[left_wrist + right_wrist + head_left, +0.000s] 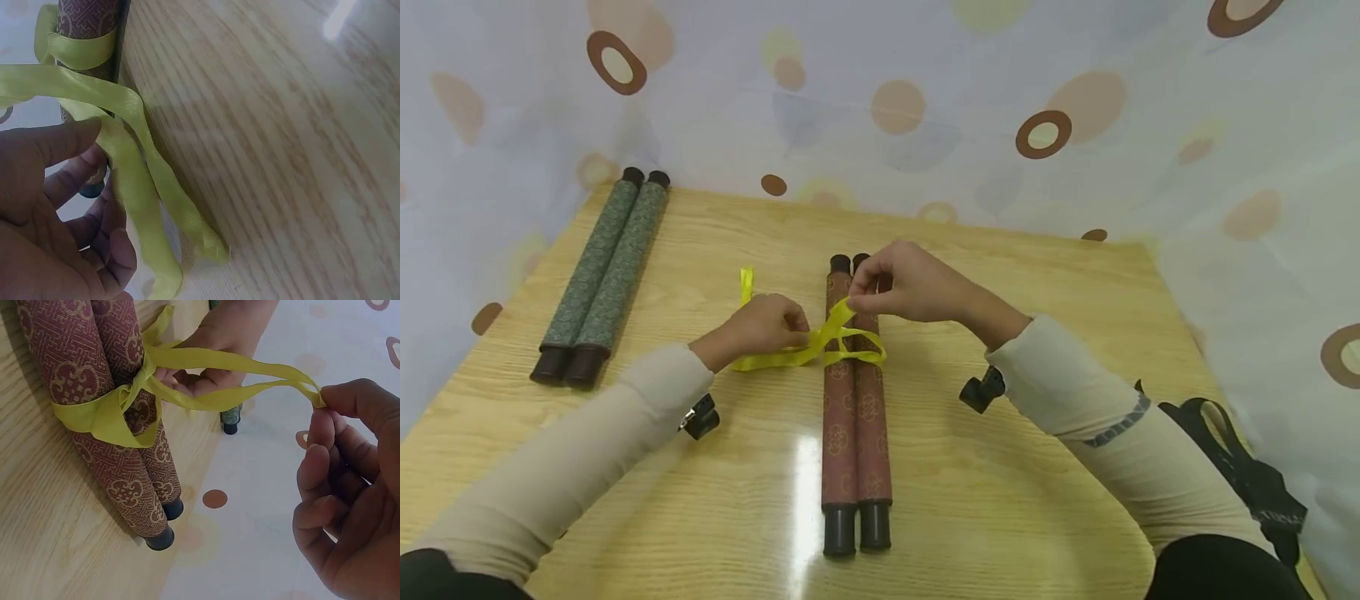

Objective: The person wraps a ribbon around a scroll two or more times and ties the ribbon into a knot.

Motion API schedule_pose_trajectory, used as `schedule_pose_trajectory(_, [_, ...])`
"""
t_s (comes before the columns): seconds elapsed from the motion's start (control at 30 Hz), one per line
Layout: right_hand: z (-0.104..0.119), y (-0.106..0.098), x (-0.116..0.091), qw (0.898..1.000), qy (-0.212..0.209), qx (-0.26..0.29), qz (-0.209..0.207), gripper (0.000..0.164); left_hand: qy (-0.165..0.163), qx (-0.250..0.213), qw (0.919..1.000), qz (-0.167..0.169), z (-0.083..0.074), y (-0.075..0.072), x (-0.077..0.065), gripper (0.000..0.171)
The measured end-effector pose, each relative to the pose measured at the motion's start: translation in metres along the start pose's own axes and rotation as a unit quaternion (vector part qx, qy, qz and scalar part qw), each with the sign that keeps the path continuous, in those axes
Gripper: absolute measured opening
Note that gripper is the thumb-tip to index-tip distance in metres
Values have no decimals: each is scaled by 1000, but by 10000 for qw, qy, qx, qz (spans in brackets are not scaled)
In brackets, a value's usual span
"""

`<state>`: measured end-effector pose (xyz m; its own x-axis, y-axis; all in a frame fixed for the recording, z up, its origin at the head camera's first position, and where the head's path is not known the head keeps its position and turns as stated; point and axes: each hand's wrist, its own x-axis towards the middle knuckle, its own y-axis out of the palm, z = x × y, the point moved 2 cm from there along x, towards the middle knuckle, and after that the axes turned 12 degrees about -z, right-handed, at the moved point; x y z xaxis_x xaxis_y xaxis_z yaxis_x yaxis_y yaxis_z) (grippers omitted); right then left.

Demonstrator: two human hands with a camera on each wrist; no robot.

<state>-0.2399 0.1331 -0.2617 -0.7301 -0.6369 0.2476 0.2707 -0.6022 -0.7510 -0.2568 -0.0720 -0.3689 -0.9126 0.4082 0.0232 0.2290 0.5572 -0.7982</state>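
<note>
Two reddish-brown patterned scrolls [838, 425] with dark end knobs lie side by side on the wooden table. A yellow ribbon [868, 357] passes around both scrolls, crossing at the middle. My right hand [350, 481] pinches a folded loop of the ribbon between thumb and fingertip, drawn up from the crossing. To the left of the scrolls, my left hand [56, 206] pinches the ribbon close to the crossing with thumb and index finger. Loose ribbon tails [187, 212] trail beyond the left hand over the table. The right hand covers part of the scrolls' far ends in the head view.
Two green speckled scrolls [617, 275] with dark ends lie together at the table's left. A black strap [1247, 475] rests along the right edge. Behind the table [1037, 275] hangs a white cloth [850, 50] with brown and peach spots.
</note>
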Motion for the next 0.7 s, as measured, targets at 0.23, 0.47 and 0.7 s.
schedule_pose_trajectory(0.23, [-2, 0, -1, 9998, 208, -51, -4, 13, -397, -869, 9951, -240, -19, -25, -14, 18])
schedule_pose_trajectory(0.47, [-8, -1, 0, 9981, 404, -433, -142, 13, -1148, -1801, 9768, 164, -44, -44, -46, 26])
schedule_pose_trajectory(0.7, [-13, -3, 2, 9955, 614, -647, -332, 13, -1600, -2603, 9485, 832, -61, -29, -80, 24])
